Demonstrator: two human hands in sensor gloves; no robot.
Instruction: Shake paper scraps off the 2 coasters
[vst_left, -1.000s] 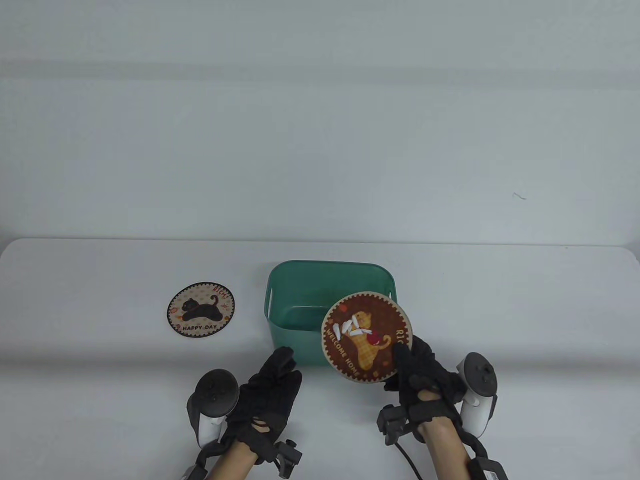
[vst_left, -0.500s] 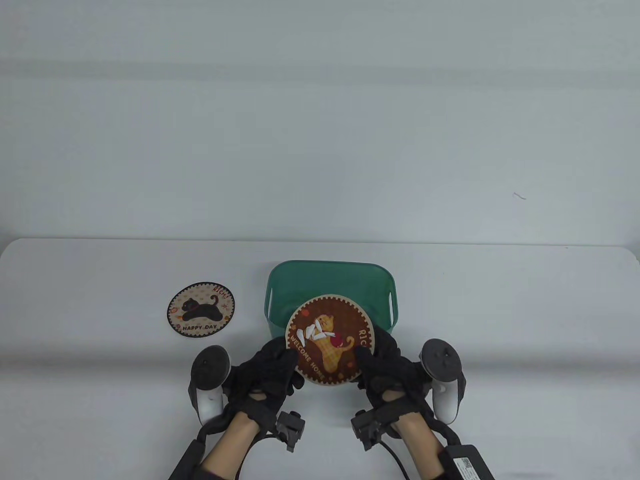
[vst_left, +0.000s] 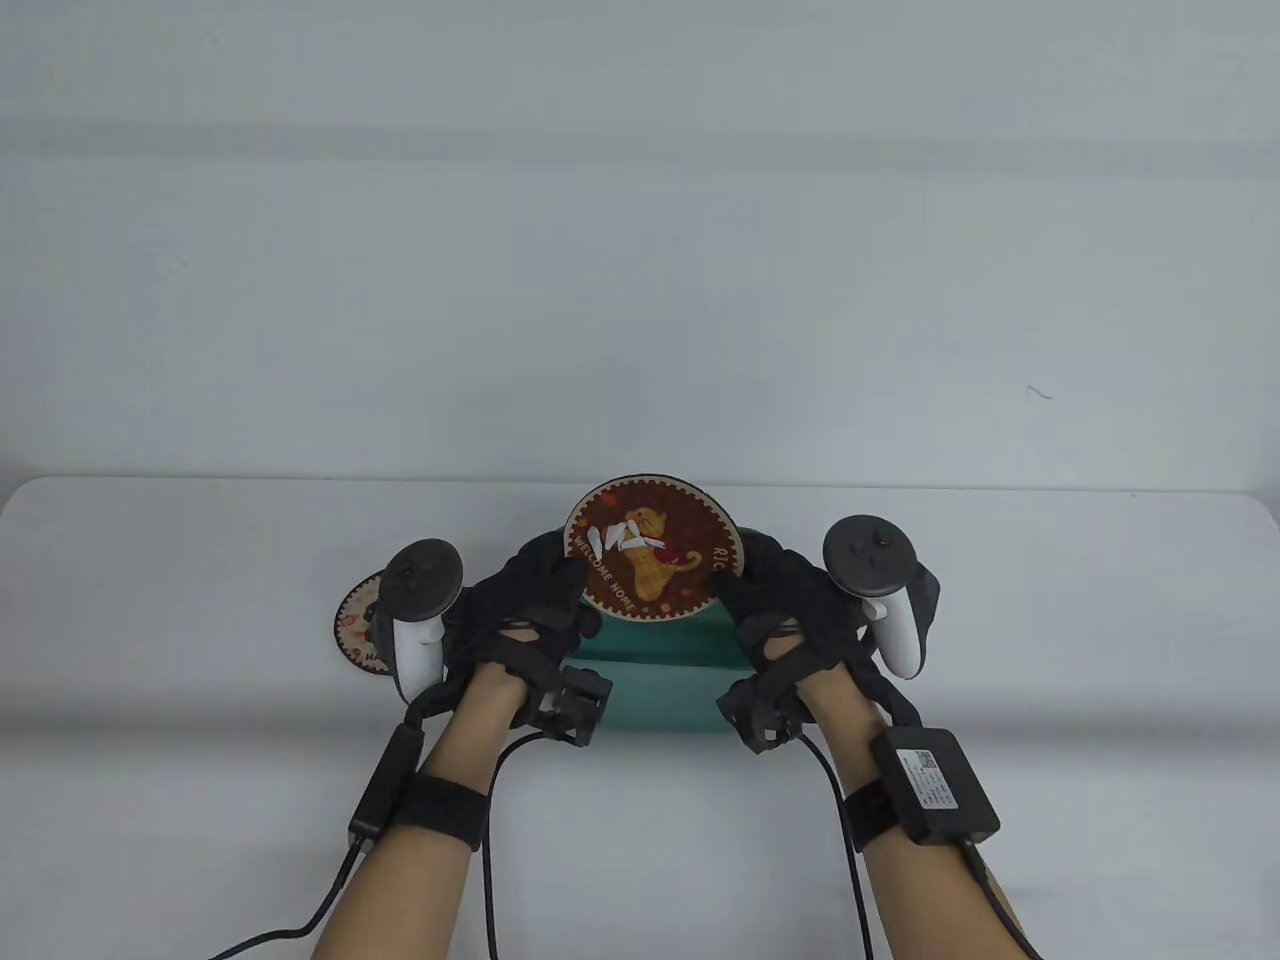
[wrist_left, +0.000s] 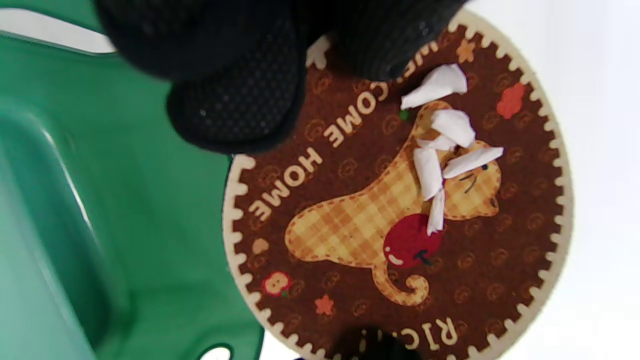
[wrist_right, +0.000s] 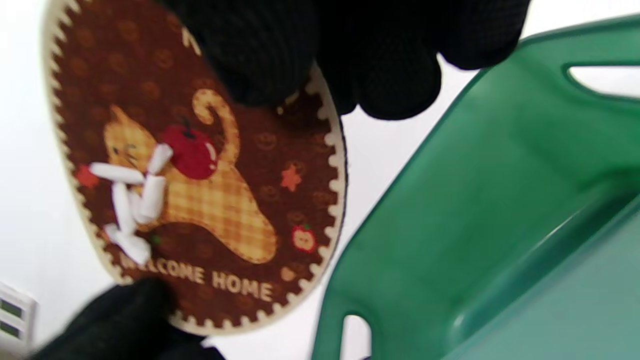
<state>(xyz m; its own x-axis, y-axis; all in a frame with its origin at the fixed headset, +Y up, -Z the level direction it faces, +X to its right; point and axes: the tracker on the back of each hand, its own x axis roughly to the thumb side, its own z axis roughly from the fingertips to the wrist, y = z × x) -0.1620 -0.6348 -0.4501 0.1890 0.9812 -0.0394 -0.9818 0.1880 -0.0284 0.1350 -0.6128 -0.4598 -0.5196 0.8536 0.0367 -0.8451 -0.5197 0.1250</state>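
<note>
Table view shows a broad white worktop (vst_left: 180, 560), smooth and matte, with rounded far corners. On it stands a green bin (vst_left: 655, 685), rectangular, of glossy translucent plastic with rounded corners and slot handles cut in its end walls; the wrist views show its smooth inner walls.

Both hands reach over the bin in black knitted gloves with a dotted grip texture. The left hand (vst_left: 530, 600) pinches the left edge of the brown coaster (vst_left: 655, 550), thumb on the printed face and fingers curled under the rim. The right hand (vst_left: 790, 600) grips the opposite edge the same way, its thumb lying over the print near the lettering.

The brown coaster is a flat round disc, held in the air above the far part of the bin and tilted toward the camera. It has a cream scalloped border, a plaid orange cat with a red apple, and the words WELCOME HOME.

A second round coaster (vst_left: 355, 625), cream with a black cat, lies flat on the worktop left of the bin, partly hidden by the left tracker.

A small cluster of white scraps (vst_left: 615, 540), torn oblong strips of paper, lies on the cat's head.
</note>
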